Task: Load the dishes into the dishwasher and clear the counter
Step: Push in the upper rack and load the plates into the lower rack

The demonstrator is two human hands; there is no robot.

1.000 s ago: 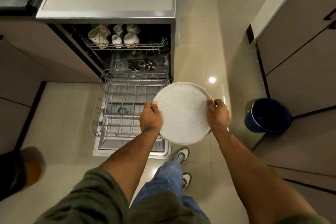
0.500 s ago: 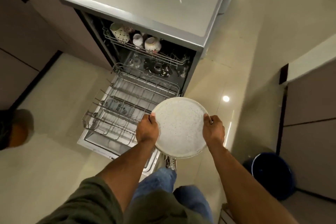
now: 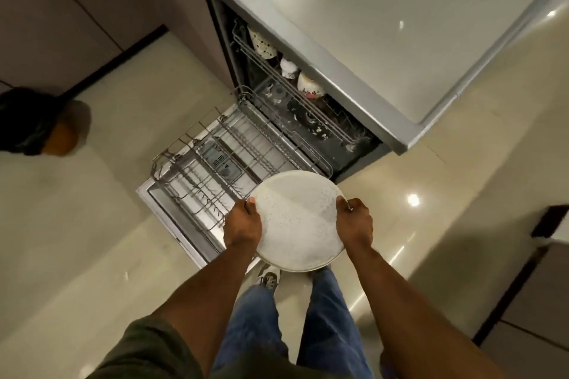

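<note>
1. Both hands clamp one round speckled plate (image 3: 297, 218): left hand (image 3: 243, 224) on its left rim, right hand (image 3: 354, 221) on its right rim, thumbs over the top face, other fingers hidden underneath.
2. Plate is held in the air, roughly level with a slight tilt, over the near-right corner of the pulled-out lower rack (image 3: 221, 163). Whether it touches the rack wires, cannot tell.
3. Lower rack sits out over the open dishwasher door (image 3: 172, 218); no dishes visible in it, only the tines.
4. Upper rack (image 3: 295, 95) is partly slid out under the countertop (image 3: 385, 24). It holds a spotted cup (image 3: 261, 43) at the far end, a small white cup (image 3: 288, 66) next to it, and a patterned cup (image 3: 309, 86) nearer.
5. Dishwasher tub (image 3: 308, 123) below the upper rack is dark; contents too dim to read.
6. Person stands at the near edge of the door, jeans (image 3: 261, 332) and one shoe (image 3: 269, 275) visible below the plate.
7. Dark bag with an orange object (image 3: 46, 126) lies on the floor (image 3: 92, 240), far left, well apart from the dishwasher.
</note>
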